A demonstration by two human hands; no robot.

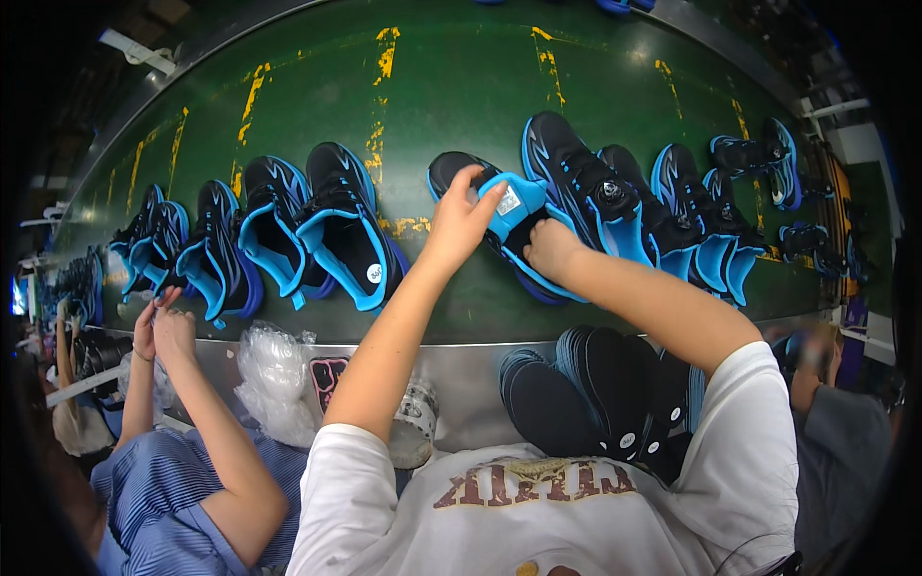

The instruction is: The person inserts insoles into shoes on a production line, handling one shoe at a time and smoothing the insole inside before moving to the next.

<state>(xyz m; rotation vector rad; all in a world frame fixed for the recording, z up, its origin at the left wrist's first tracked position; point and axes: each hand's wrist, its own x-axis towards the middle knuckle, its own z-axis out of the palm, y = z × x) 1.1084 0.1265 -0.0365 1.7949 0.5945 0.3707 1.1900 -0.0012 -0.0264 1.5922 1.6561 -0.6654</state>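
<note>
Shoe hides fingertips of right hand.

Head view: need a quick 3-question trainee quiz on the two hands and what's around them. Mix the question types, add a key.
1. True or false: the left hand grips the blue tongue of a black-and-blue shoe.
2. Where is the right hand?
A) Flat on the green surface
B) At the opening of that same shoe
C) On the left forearm
3. What dark, flat items lie stacked on the metal ledge, toward the person's right?

Key:
1. True
2. B
3. Black insoles
</note>
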